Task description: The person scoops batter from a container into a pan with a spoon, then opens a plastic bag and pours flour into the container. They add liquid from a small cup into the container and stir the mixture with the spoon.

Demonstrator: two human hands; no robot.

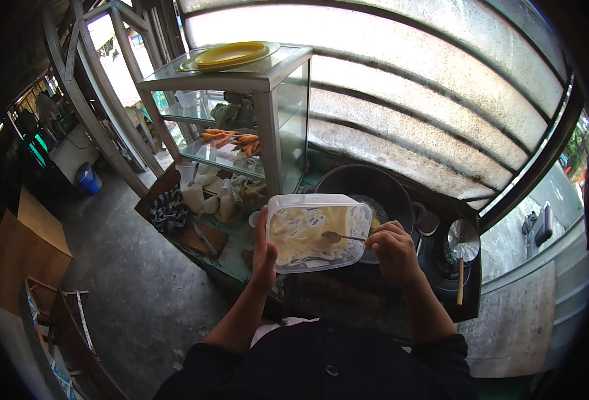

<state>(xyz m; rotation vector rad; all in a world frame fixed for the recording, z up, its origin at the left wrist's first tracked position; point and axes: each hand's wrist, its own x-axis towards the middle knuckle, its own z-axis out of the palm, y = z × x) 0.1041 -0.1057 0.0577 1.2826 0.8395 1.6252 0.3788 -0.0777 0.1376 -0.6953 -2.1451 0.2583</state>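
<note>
Left hand [264, 257] grips plastic container [316, 230] of pale batter, held just before the black wok [368, 190]; right hand [393, 248] pinches spoon [340, 237] dipped inside; container looks mostly full, wok nearly bare.

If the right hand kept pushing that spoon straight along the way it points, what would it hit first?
The right hand aims the spoon leftward into the clear plastic container. It would likely meet the pale batter-like food first, then the container's far wall by the left hand; depth is hard to judge.
</note>
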